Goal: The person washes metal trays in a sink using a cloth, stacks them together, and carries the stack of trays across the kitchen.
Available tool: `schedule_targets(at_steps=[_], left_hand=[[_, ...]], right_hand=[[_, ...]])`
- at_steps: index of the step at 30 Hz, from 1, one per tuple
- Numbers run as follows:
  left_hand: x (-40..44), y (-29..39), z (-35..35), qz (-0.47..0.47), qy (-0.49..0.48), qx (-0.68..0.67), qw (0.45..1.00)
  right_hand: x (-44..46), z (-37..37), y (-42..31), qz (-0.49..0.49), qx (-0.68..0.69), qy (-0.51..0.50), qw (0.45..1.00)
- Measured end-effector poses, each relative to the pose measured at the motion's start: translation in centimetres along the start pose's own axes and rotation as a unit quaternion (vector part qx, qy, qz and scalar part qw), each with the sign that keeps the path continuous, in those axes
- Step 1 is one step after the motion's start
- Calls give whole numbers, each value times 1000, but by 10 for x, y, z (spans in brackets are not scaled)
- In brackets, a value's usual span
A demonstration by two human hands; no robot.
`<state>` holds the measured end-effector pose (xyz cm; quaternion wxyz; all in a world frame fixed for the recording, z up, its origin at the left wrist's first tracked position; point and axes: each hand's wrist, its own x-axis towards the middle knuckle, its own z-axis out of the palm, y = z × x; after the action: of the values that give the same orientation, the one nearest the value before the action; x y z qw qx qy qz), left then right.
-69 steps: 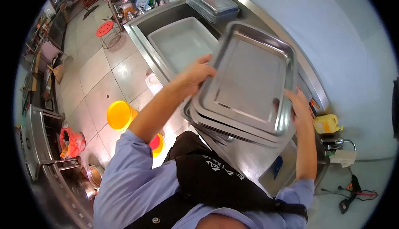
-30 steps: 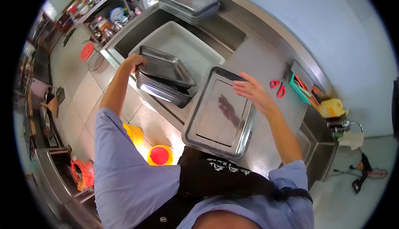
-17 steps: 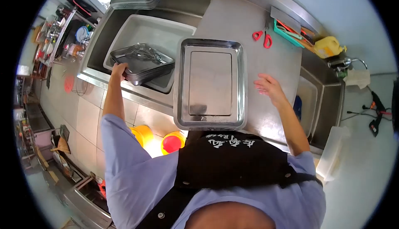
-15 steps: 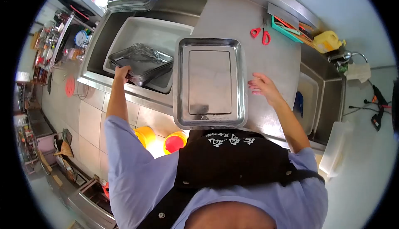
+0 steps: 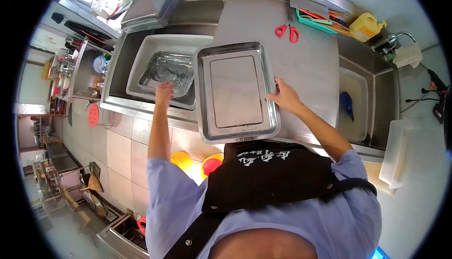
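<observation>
My left hand [image 5: 165, 92] is over the near edge of the grey tub [image 5: 141, 56], its fingers bent and slightly blurred. Beside it in the tub lie the dark metal trays [image 5: 169, 71], under water. A large steel tray [image 5: 238, 89] lies on the counter in front of me, its near end by my apron. My right hand [image 5: 285, 95] has hold of that tray's right rim, thumb on top and fingers at the outer side.
Red-handled scissors [image 5: 287, 32] and a teal basket of tools [image 5: 316, 23] lie at the back. A yellow jug [image 5: 365, 27] stands by the tap [image 5: 386, 41]. Stacked trays [image 5: 149, 12] sit back left; the right sink holds a basin [image 5: 352, 106]. Yellow buckets [image 5: 181, 160] stand below.
The dark trays have gone down into the tub's water and my left hand has come off them, moving right. My right hand has moved from beside the large tray onto its rim.
</observation>
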<state>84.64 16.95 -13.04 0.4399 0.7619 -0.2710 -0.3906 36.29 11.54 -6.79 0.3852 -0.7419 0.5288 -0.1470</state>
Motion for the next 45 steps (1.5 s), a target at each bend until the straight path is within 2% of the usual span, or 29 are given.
schedule_targets(at_steps=[1,3,5,6,8,11,14,17,20,22,25,27,29,30,33,37,38,41,45], left_hand=[[-29,12,9,20,-51,-47,997],[-103,50,36,20,-72,-4,997],[-145,53,51,39,-123,54,990],[-153,52,57,107,-94,144,979],[-167,49,64,235,-34,317,918],[-163,61,74,194,-9,406,893],[-156,54,85,225,22,439,870],[-145,52,85,180,29,401,898],[-153,66,81,201,26,390,898],[-168,85,83,190,37,402,895],[-169,90,73,146,-15,280,949],[-188,95,79,71,-75,132,986],[-208,119,92,9,-133,-18,991],[-219,132,97,9,-112,41,993],[-229,140,95,54,-121,27,991],[-291,201,135,133,-43,23,990],[-291,209,140,171,-64,56,982],[-292,230,176,304,-77,62,948],[-318,288,246,436,-81,124,888]], right_hand=[[1,-6,-4,21,-7,-15,1000],[4,-12,-10,49,-22,-27,998],[5,-12,-14,62,-39,-29,997],[6,-13,-16,67,-59,-36,995],[10,-14,-22,76,-101,-49,991],[14,-18,-33,85,-145,-63,984],[16,-12,-27,67,-145,-38,986],[13,-8,-22,25,-156,0,987],[7,-22,-33,43,-140,-26,989],[5,-30,-30,29,-121,-9,992],[-1,-59,-42,19,-83,-28,996],[-5,-69,-46,20,-58,-37,997],[-4,-74,-45,25,-30,-17,999],[-4,-76,-41,17,-30,-13,999],[-13,-83,-26,1,4,4,1000],[-49,-113,-9,12,101,25,995],[-55,-120,-3,20,119,36,992],[-64,-139,29,-1,189,131,973],[-69,-180,83,-9,230,250,940]])
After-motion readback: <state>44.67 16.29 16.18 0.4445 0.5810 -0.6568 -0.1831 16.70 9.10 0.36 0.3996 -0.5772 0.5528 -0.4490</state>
